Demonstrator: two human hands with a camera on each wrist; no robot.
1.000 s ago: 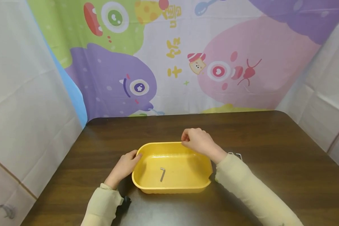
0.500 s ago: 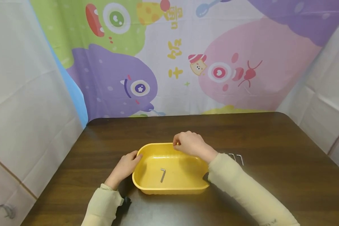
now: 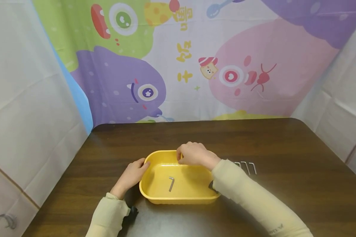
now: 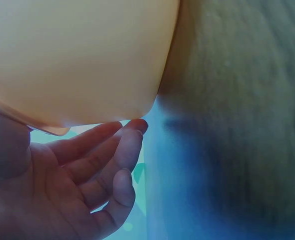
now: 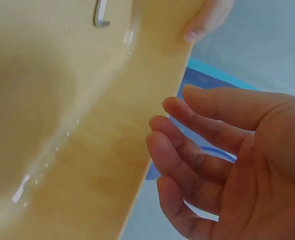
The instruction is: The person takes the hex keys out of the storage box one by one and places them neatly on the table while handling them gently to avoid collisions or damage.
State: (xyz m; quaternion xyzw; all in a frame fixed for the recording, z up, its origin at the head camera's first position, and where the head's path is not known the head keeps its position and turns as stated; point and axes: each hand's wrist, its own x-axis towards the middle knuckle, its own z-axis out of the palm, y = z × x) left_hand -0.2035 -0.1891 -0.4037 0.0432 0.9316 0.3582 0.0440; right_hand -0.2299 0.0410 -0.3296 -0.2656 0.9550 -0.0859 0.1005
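Observation:
A yellow plastic tray (image 3: 181, 198) sits on the dark wooden table, a single silver hex key (image 3: 171, 184) lying on its floor. My left hand (image 3: 130, 174) grips the tray's left end, thumb over the rim and fingertips against the outer wall, as the left wrist view shows from below. Over the tray's far rim hovers my right hand (image 3: 195, 153). In the right wrist view, that hand (image 5: 207, 155) has loosely bent fingers with nothing between them, and the hex key (image 5: 101, 14) shows at the top.
More hex keys (image 3: 254, 167) lie in a row on the table (image 3: 284, 197) right of the tray, partly hidden by the right sleeve. A cartoon-print cloth (image 3: 184, 98) hangs behind the table's far edge. Pale panels (image 3: 347, 108) stand at both sides.
My right hand has moved left and slightly nearer along the tray's far rim, uncovering more hex keys on the table. The left hand, tray and hex key inside stay in place.

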